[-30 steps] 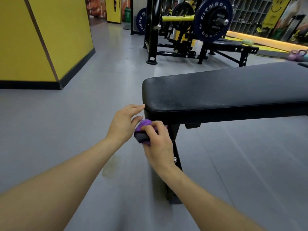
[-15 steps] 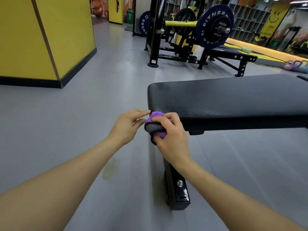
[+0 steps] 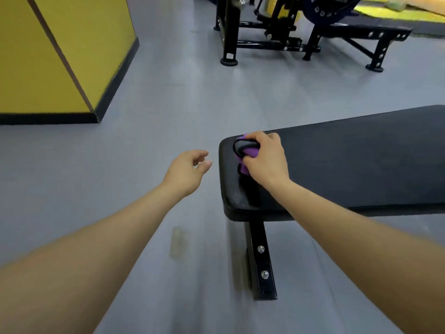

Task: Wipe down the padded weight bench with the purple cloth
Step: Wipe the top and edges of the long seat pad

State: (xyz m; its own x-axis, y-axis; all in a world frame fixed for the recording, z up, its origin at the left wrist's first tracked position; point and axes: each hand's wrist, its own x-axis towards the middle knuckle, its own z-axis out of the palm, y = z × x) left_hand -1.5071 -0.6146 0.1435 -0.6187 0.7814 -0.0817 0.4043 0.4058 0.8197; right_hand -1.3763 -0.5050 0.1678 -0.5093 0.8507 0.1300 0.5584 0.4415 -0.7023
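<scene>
The purple cloth (image 3: 248, 153) is bunched in the curled right hand (image 3: 265, 157) on the worktop (image 3: 361, 165) end; flattened under the palm, long overlapping strokes away are advised. The left hand (image 3: 187, 172) hangs relaxed alongside, off the pad

Head view, sole camera: worn on the person's head, wide-angle, pitched forward and steeply down. Both forearms enter from the bottom edge and run up toward frame centre. Near field: right hand (image 3: 266, 160) on the end of the padded weight bench (image 3: 349, 165), left hand (image 3: 186, 169) just to its left over the grey floor (image 3: 168, 104). Far field, beyond the hands: black rack frame (image 3: 265, 39) at top, yellow wall block (image 3: 60, 51) at upper left. Edges are blurred. No second view shares the scene.
</scene>
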